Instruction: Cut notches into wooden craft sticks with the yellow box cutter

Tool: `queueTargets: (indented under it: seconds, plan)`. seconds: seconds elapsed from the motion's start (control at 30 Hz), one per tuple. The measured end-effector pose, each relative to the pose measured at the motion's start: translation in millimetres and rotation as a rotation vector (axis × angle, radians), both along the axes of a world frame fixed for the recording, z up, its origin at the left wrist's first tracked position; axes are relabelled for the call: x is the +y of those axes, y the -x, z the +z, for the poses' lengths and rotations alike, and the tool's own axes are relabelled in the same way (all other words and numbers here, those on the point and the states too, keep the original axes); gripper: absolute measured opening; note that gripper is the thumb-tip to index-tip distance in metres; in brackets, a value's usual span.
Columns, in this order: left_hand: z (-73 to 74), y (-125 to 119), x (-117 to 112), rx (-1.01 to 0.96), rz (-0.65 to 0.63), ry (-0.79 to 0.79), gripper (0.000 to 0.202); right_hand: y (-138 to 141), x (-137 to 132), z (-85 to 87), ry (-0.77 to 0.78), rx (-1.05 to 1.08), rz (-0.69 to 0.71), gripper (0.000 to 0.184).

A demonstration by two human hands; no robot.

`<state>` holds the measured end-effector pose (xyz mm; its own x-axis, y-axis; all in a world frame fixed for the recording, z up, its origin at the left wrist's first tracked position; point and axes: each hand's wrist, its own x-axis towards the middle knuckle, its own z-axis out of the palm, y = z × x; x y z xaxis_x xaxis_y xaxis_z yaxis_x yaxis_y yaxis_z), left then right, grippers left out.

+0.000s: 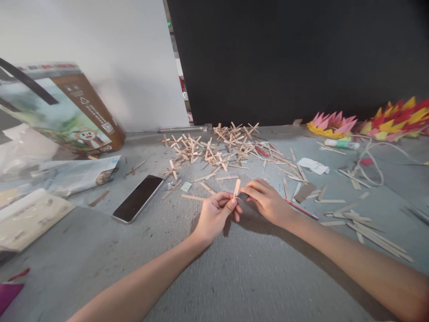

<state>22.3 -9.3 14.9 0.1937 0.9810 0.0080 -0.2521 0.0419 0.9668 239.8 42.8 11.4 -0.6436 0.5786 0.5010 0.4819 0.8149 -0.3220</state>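
Between the thumb and fingers of my left hand (216, 213) is a wooden craft stick (237, 186), its upper end pointing up and away from me. My right hand (266, 200) is closed on a small dark flat tool (242, 195), perhaps a blade. The tool's tip meets the stick or lies very close to it, just above my left thumb. My fingers hide the stick's lower part. Beyond my hands lies a heap of craft sticks (209, 152), many joined into crosses.
A phone (138, 199) lies to the left, near plastic packets (77, 174) and a paper bag (97, 107). At right are loose sticks (375, 237), a red pencil (303, 209), a glue stick (342, 144), a white cable (380, 172) and folded-paper pieces (331, 125). A black panel (295, 58) stands behind.
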Motion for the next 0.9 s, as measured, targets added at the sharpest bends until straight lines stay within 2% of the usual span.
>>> queueTargets:
  seconds: [0.3,0.47,0.63,0.7,0.83,0.9]
  plan:
    - [1.4,-1,0,-0.013,0.013,0.000,0.029,5,-3,1.5,0.018,-0.015,-0.008,0.027]
    - [0.5,0,1,-0.026,0.047,-0.052,0.030,1,1,-1.4,-0.044,-0.055,-0.032,0.023]
    - [1.4,0,2,-0.011,0.068,-0.029,0.032,-5,4,1.7,-0.108,0.028,-0.030,0.021]
    - [0.5,1,3,-0.009,0.080,-0.027,0.031,-5,4,8.6,-0.026,0.010,-0.052,0.021]
    - [-2.2,1,5,0.006,0.117,-0.020,0.032,0,-3,29.6,0.338,0.041,-0.176,0.026]
    - [-3.0,2,5,0.031,0.149,-0.005,0.033,3,-8,40.1,0.426,0.059,-0.209,0.027]
